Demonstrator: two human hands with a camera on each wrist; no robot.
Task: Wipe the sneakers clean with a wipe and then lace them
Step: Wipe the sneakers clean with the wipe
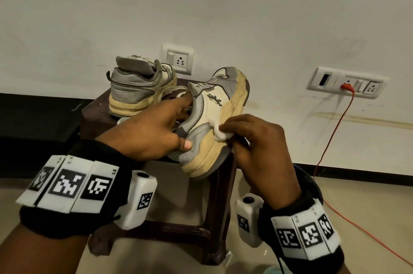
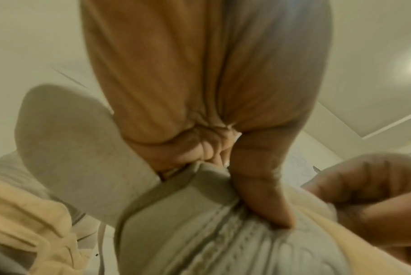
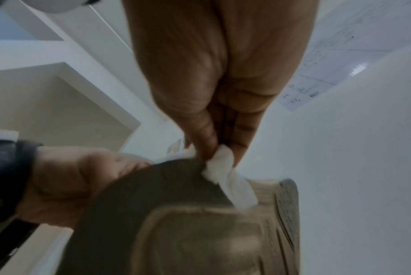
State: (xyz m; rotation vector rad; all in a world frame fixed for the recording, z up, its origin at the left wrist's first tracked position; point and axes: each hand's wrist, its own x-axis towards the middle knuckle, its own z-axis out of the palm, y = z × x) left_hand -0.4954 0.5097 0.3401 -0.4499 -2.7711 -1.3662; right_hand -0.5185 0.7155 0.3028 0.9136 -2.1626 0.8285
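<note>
Person at a dark wooden stool (image 1: 214,206) set against a pale wall.

Left hand (image 1: 154,130) grips the held sneaker (image 1: 214,117) at its heel end: fingers (image 1: 185,101) tucked down inside the collar, thumb (image 1: 183,144) pressed on the grey heel panel outside. The sneaker is lifted off the stool, tipped on its side, toe pointing far and up toward the wall, yellowed midsole turned to the right. Left wrist view confirms it: thumb (image 2: 261,195) curled over the grey heel collar (image 2: 195,195), though the picture is blurred.

Right hand (image 1: 257,146) pinches a small white wipe (image 1: 220,132) between thumb and fingertips and holds it against the midsole, near the heel half. From the right wrist view, the wipe (image 3: 228,178) is bunched at the edge where the dark outsole (image 3: 176,214) meets the side wall.

Second sneaker (image 1: 138,88) stands upright on the far left part of the stool top, heel facing near, just behind the left hand. No laces visible in either shoe.

On the wall: a switch socket (image 1: 178,59) behind the second sneaker; a longer socket plate (image 1: 346,82) to the right, with a red cable (image 1: 330,135) plugged in and trailing down across the tiled floor. Both wrists wear black bands with printed markers.
</note>
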